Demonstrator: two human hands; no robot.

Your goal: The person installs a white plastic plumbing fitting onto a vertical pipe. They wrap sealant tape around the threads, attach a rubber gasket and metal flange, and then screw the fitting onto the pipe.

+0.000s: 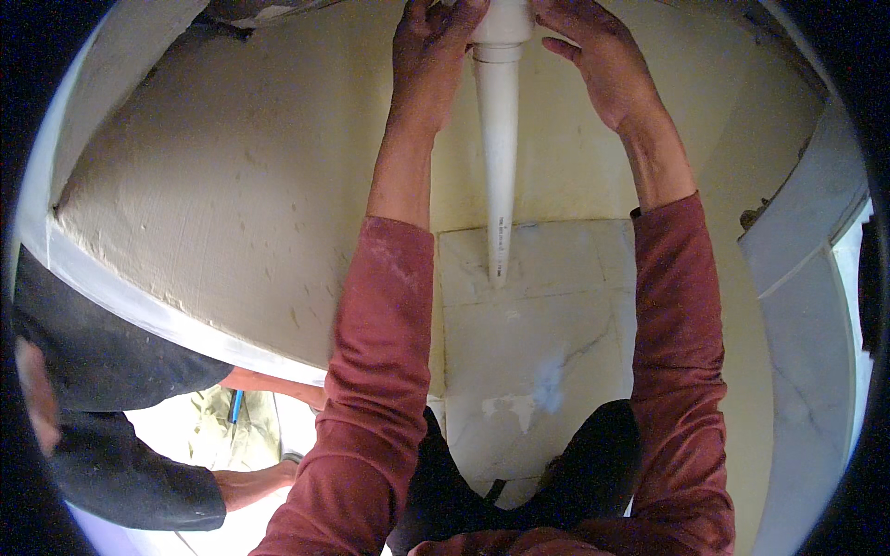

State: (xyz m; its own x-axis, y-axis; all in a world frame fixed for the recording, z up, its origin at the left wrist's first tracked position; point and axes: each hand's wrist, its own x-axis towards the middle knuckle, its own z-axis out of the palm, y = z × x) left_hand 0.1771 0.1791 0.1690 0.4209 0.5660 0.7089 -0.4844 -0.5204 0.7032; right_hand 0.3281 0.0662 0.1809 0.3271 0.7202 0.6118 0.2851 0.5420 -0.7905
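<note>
A white plastic pipe (498,139) hangs upright in front of me, its lower end above the marble-look tiles. At its top is a wider white pipe fitting (502,28), cut off by the upper edge of the view. My left hand (434,56) is closed against the fitting's left side, fingertips partly hidden. From the right, my right hand (598,51) curls around the fitting's other side, with one finger standing off lower down. Both arms reach up in red sleeves.
A plastered wall (232,167) with a pale edge fills the left. Beyond it, another person's dark-sleeved arm (139,473) reaches toward a sheet with a blue tool (236,408). Marble-look tiles (519,343) lie between my arms. At right stands a tiled edge (807,278).
</note>
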